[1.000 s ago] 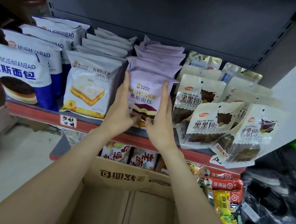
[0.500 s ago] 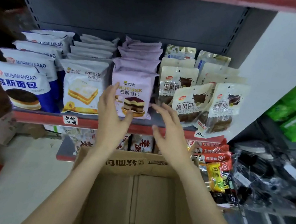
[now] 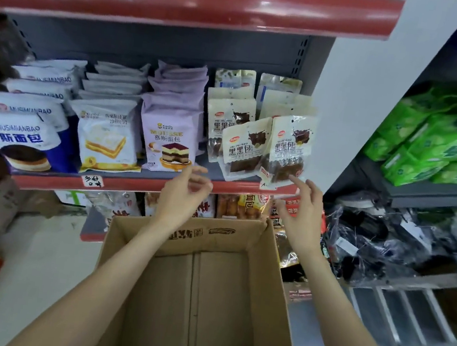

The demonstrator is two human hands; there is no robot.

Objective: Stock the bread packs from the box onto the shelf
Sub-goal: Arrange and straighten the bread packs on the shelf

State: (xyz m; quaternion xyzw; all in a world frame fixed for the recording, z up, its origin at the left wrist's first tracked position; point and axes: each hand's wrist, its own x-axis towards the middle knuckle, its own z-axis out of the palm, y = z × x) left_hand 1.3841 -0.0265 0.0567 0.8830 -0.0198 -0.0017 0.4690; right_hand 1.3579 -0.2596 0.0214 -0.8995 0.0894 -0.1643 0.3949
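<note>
Cardboard box (image 3: 198, 285) shows only bare floor where visible, and the bread packs stand in rows on the shelf (image 3: 132, 186), so the step in hand looks like tidying: square the leaning brown pack (image 3: 288, 148) upright without nudging it over the lip. Both the left hand (image 3: 184, 193) and right hand (image 3: 300, 211) hang loose-fingered and empty below the shelf edge, the right fingertips (image 3: 293, 178) just beside that pack, the purple pack (image 3: 169, 141) up-left of the left hand.

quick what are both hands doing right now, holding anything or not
Left hand: open, fingers loosely curled, holding nothing, in front of the shelf edge.
Right hand: open, fingers relaxed, holding nothing, just below the brown bread packs.
</note>
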